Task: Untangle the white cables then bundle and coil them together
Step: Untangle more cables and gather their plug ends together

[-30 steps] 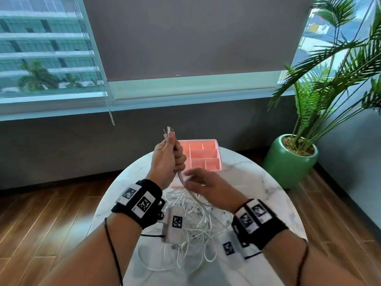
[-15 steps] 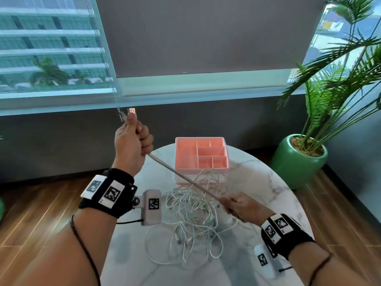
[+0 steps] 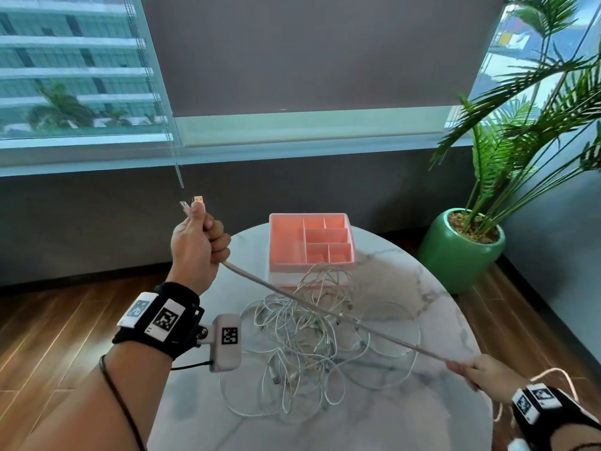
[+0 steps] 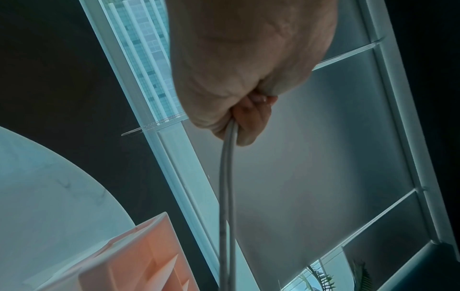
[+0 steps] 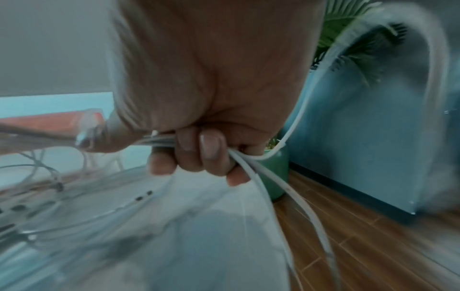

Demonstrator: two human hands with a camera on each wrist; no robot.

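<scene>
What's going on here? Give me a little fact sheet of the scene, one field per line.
Left hand: raised, grips the connector ends of the pulled cables
Right hand: grips the same cables low at the table's right edge
Pulled cables: stretched taut between the hands
Tangle: loose white cables heaped on the table
Pink tray: behind the tangle, compartments empty
Potted plant: on the floor, right

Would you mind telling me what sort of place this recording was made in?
Probably a lounge or office corner in a high-rise, not a workshop: a round marble-look table on wood flooring, a potted palm in the corner, and a large window with a roller blind facing another tall building.
</scene>
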